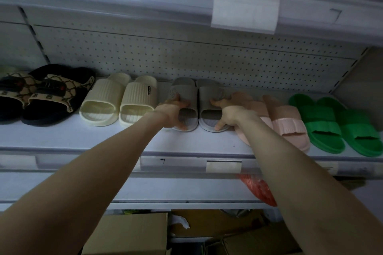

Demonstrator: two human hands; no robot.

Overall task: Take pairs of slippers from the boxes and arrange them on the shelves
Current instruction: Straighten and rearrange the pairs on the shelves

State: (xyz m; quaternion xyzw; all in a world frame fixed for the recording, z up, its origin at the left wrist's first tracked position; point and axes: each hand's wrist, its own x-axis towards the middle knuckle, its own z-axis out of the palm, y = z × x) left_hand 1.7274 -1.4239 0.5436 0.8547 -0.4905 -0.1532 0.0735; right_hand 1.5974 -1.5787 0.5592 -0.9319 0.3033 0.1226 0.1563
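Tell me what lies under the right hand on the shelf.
The right hand grips the right grey slipper; the wrist covers much of one pink slipper, so part of it is hidden.

White shelf [62,136], five pairs side by side: black patterned pair [41,97], cream pair [118,101], grey pair [196,93], pink pair [288,124], green pair [335,124].

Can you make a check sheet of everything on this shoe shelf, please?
Surface: white shelf, pairs in a row.
Job's things: grey slippers side by side between cream slippers and pink slippers; cardboard boxes below.
Clutter: red bag-like thing under the shelf.
Hands: left hand grips one grey slipper, right hand the other.
Cables: nothing seen.
Surroundings: pegboard behind; green slippers, black patterned slippers.
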